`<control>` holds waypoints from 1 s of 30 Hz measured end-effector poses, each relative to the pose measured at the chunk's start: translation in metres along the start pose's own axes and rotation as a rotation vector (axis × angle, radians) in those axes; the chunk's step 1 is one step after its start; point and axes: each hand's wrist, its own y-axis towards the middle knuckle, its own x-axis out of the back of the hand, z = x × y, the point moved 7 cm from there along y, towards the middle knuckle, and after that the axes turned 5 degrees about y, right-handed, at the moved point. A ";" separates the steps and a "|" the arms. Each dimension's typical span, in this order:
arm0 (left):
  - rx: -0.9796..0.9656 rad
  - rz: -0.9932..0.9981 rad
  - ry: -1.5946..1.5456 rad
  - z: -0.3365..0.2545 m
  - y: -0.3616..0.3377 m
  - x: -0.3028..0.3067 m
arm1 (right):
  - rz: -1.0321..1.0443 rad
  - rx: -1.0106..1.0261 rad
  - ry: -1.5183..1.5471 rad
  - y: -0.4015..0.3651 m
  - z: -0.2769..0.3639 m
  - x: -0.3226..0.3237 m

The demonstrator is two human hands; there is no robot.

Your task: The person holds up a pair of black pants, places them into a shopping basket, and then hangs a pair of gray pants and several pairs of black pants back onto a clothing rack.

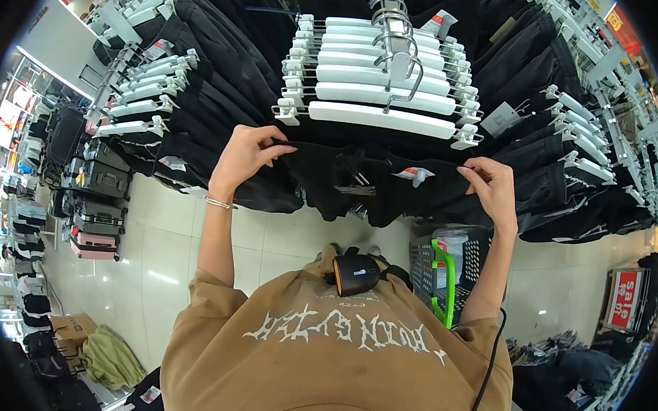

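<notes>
My left hand [246,156] pinches one end of the waistband of a pair of black drawstring pants [312,171]. At the opposite end, my right hand [491,190] has thumb and fingertips closed on the same waistband. The waistband is stretched wide between both hands, with a drawstring at its middle and a red-and-white tag [415,174] to the right. Just beyond it, a white clip hanger [382,120] is the nearest of several on a metal display arm [388,8]. Lower legs of the pants are hidden from above.
Black garments on white hangers crowd the left rack [137,110] and right rack [586,133]. A shopping basket [424,266] with a green handle stands by my right forearm. Suitcases [98,216] line the left aisle. A sale sign [625,299] is at far right.
</notes>
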 end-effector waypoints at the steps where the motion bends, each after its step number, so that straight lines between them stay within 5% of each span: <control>1: 0.000 0.001 0.000 0.002 0.000 0.000 | 0.024 0.029 -0.047 0.001 0.001 0.001; 7: -0.076 -0.143 0.104 0.002 0.000 0.012 | -0.015 0.277 -0.096 0.004 0.016 0.006; 9: -0.315 -0.336 0.178 -0.016 -0.004 0.020 | 0.010 0.262 -0.114 0.005 0.016 0.006; 17: -0.035 -0.186 -0.327 0.023 0.001 0.000 | -0.132 0.170 0.097 0.007 -0.020 0.005; 20: -0.062 -0.244 -0.329 0.034 0.000 -0.007 | -0.174 0.108 0.214 0.004 -0.031 0.003; 22: -0.084 -0.394 -0.610 0.040 -0.002 -0.005 | -0.206 0.111 0.335 0.004 -0.027 0.002; 30: 0.116 -0.323 -0.433 0.039 0.001 -0.005 | -0.159 0.086 0.373 0.007 -0.034 0.004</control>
